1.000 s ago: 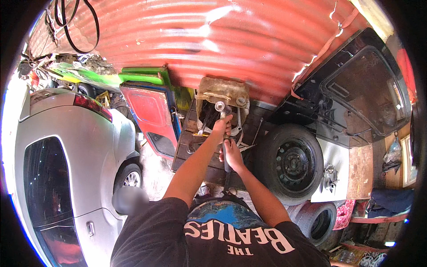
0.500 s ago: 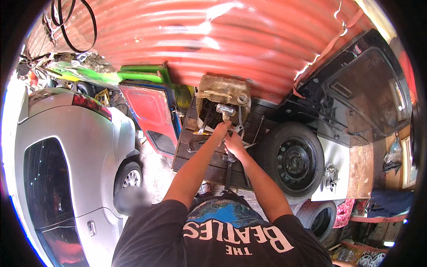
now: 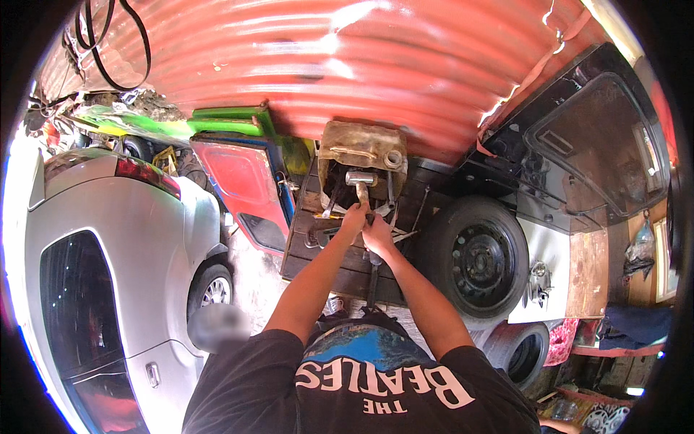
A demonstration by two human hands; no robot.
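My left hand (image 3: 354, 219) is closed around the wooden handle of a hammer (image 3: 361, 178), whose shiny metal head points away from me. Close beside it, my right hand (image 3: 377, 234) is wrapped round a dark, bar-like tool (image 3: 374, 257); its kind is hard to make out. Both hands are above a dark wooden bench (image 3: 307, 262). Just beyond the hammer head stands a dirty tan plastic jug (image 3: 361, 137), cut open on the near side, with wrenches and other tools in its opening.
A wheel with a black rim (image 3: 477, 257) lies right of the bench, with another tire (image 3: 522, 356) nearer me. Red and green panels (image 3: 235, 173) lean at the left, beside a silver car (image 3: 152, 267). Behind rises a red corrugated sheet (image 3: 289, 58); a black car hatch (image 3: 593, 145) stands far right.
The hammer head has shifted slightly left, and its handle now shows more upright. My left hand has moved a little left and nearer. My right hand keeps its grip.
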